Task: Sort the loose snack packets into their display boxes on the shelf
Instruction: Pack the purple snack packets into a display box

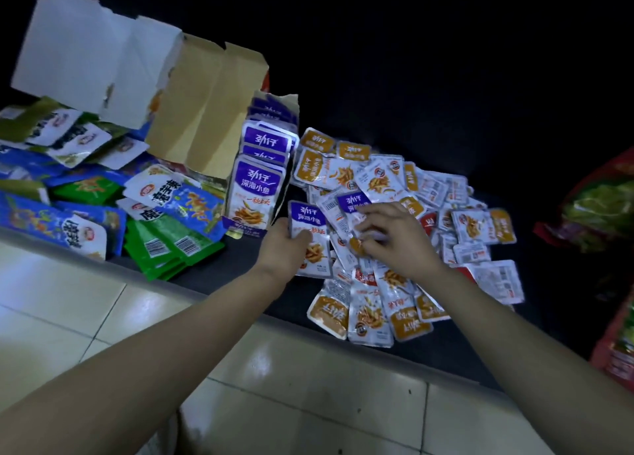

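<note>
A heap of loose small snack packets [394, 194], orange-topped and purple-topped, lies on the dark shelf [219, 266]. My left hand [283, 245] grips a purple-topped packet [307, 221] just right of the purple display box [255, 187], which stands upright and holds several matching packets. My right hand [391, 231] lies on the heap, its fingers pinching another purple-topped packet [353, 202]. A torn-open cardboard box [206, 111] stands behind the purple box.
Larger blue, green and white snack bags [103, 197] are piled at the left, under a white box flap [85, 49]. Red-and-green bags [603, 207] lie at the right edge. The shelf's pale front edge [308, 320] runs diagonally above the tiled floor [68, 310].
</note>
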Tool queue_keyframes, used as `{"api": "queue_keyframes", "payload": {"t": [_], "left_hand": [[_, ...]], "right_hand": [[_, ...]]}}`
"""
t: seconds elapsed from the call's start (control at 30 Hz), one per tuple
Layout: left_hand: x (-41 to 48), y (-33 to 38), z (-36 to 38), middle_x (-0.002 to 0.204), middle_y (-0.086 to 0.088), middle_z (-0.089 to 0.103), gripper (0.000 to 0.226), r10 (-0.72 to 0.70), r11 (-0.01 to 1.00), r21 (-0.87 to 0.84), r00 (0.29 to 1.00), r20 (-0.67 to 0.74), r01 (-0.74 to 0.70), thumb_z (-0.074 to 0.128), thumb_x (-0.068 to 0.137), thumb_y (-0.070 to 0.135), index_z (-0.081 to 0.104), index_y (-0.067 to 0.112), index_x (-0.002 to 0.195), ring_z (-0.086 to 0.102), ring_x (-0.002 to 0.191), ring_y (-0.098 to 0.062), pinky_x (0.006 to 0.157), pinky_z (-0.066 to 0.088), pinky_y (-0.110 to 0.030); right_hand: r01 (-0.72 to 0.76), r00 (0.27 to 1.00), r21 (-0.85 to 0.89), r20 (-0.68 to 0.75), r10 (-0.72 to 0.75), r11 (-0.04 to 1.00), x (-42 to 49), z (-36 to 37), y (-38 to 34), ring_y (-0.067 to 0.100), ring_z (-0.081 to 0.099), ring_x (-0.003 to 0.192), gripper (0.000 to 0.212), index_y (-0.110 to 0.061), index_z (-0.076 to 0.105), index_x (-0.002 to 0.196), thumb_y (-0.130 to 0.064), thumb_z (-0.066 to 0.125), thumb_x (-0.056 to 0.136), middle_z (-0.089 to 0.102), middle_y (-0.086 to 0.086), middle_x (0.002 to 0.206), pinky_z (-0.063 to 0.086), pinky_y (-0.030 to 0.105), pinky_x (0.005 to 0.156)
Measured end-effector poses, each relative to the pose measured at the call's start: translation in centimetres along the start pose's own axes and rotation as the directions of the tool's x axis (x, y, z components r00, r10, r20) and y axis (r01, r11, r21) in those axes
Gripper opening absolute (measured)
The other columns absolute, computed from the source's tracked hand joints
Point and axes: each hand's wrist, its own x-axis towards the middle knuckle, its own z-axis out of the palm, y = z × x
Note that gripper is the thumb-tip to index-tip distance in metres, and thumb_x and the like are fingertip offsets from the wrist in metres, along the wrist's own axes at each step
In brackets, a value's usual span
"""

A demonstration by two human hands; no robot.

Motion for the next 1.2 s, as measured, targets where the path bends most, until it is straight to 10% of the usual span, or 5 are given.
{"api": "queue_keyframes", "payload": {"t": [0.23,0.53,0.73,1.0,1.2], "left_hand": [[-0.2,0.2,0.5,0.09,-0.003,0.063,0.003,0.14,0.99,-0.02,0.989,-0.051,-0.141,0.051,0.097,0.015,0.052,0.015,0.1,0.062,0.082,-0.017,0.069,0.05,-0.031],[-0.5,0.6,0.8,0.085,0.0,0.055,0.008,0.14,0.99,0.015,0.986,0.087,-0.142,0.042,0.101,0.01,0.045,0.01,0.109,0.052,0.069,-0.007,0.047,0.042,-0.012],[-0.5,1.0,0.5,0.091,-0.001,0.055,0.015,0.15,0.984,-0.115,0.982,0.116,-0.137,0.038,0.102,0.01,0.047,0.021,0.104,0.051,0.075,-0.011,0.06,0.041,-0.018],[-1.4,2.3,1.4,0.108,0.006,0.064,0.028,0.17,0.935,-0.341,0.967,0.19,-0.098,0.039,0.104,0.025,0.048,0.023,0.131,0.062,0.099,-0.011,0.071,0.049,-0.017],[-2.3,2.9,0.6,0.111,0.002,0.064,0.036,0.452,0.881,-0.239,0.874,0.175,-0.408,0.059,0.094,0.006,0.046,0.012,0.127,0.064,0.096,0.004,0.075,0.054,-0.017]], "right_hand": [[-0.28,0.958,0.398,0.057,0.281,0.874,-2.2,-1.0,-0.3,-0.003,0.048,0.112,0.005,-0.011,0.073,0.086,-0.016,0.071,0.087,0.047,-0.003,0.127,0.041,0.01,0.091],[-0.493,0.843,0.373,-0.018,0.537,0.786,-1.3,-0.2,-1.2,0.017,0.053,0.097,0.064,-0.015,0.044,0.125,-0.009,0.082,0.074,0.05,-0.001,0.104,0.052,0.032,0.08],[-0.497,0.781,0.612,0.006,0.625,0.615,-1.5,-1.9,-1.4,0.025,0.065,0.102,0.02,-0.008,0.061,0.111,-0.015,0.064,0.093,0.065,0.006,0.112,0.057,0.048,0.081],[-0.407,0.822,0.847,0.175,0.542,0.343,-1.9,-3.4,-3.5,0.03,0.061,0.115,0.022,-0.017,0.065,0.108,-0.015,0.07,0.087,0.068,0.011,0.118,0.042,0.051,0.103],[-0.445,0.86,0.756,0.211,0.464,0.481,-1.6,-2.7,-6.2,0.017,0.068,0.1,0.034,-0.011,0.054,0.118,-0.013,0.07,0.088,0.069,0.006,0.114,0.053,0.023,0.078]]}}
